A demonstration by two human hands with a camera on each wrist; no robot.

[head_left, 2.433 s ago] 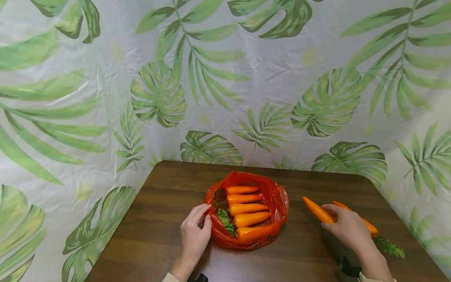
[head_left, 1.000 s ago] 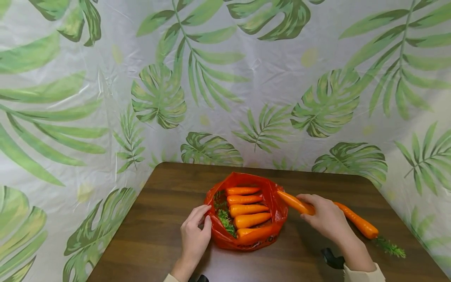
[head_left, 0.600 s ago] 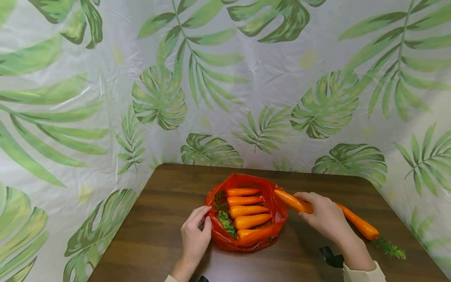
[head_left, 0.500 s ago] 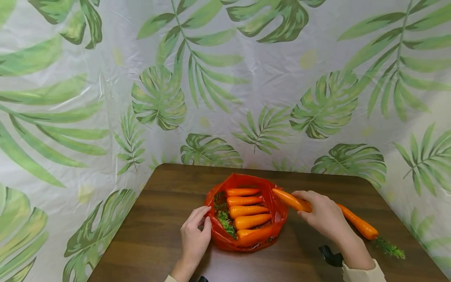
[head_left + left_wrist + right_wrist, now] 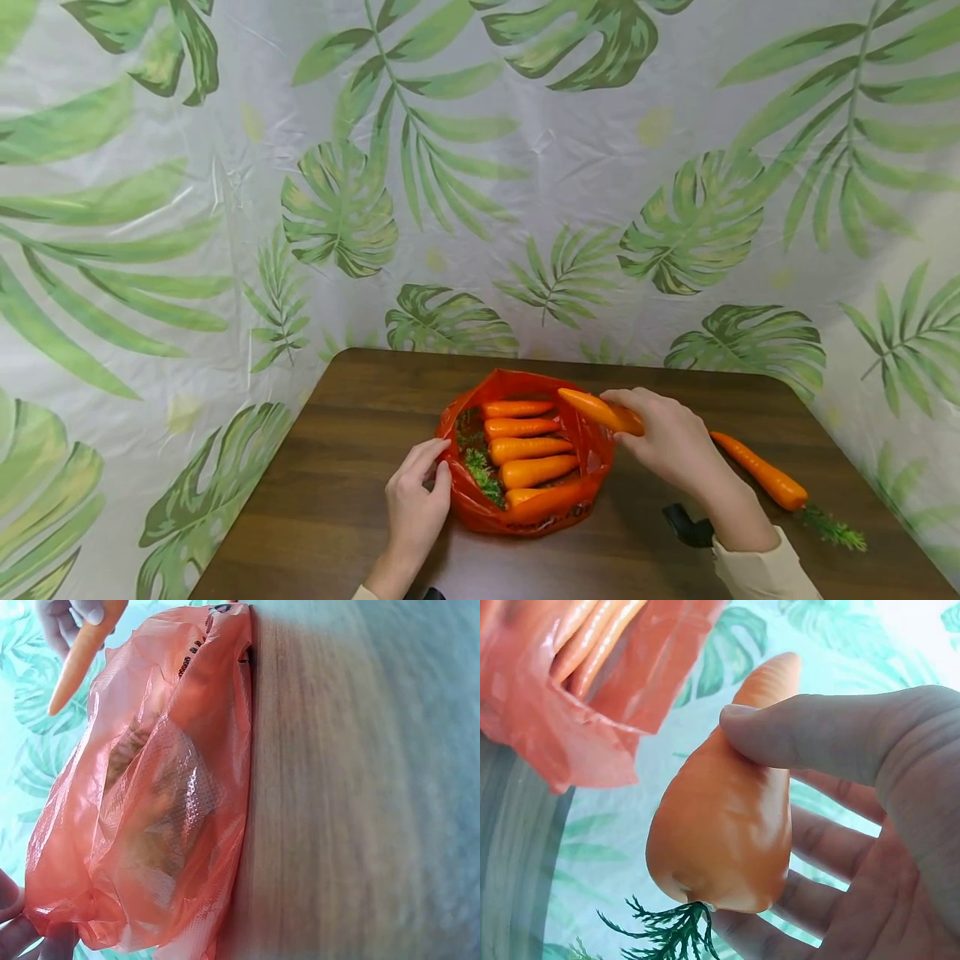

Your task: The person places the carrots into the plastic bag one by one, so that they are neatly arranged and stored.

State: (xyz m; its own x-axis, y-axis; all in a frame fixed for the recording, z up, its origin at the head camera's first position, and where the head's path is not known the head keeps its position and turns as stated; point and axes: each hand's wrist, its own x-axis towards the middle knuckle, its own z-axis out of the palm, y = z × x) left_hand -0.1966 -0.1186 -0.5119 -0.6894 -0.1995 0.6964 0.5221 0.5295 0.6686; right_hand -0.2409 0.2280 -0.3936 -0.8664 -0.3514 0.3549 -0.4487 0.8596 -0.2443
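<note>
A red plastic bag stands open on the table with several orange carrots lying side by side in it, their green tops to the left. My left hand pinches the left side of the bag's rim; its fingertips show at the bag's edge in the left wrist view. Between thumb and fingers, my right hand grips another carrot, with a feathery green top. The held carrot's tip points left over the bag's right rim.
One more carrot with a green top lies on the dark wooden table, right of the right hand. A leaf-printed sheet hangs behind the table's back edge.
My right hand has carried the carrot left from beside the loose one, paused near the bag's right side, then raised it over the rim. The left hand stays at the bag.
</note>
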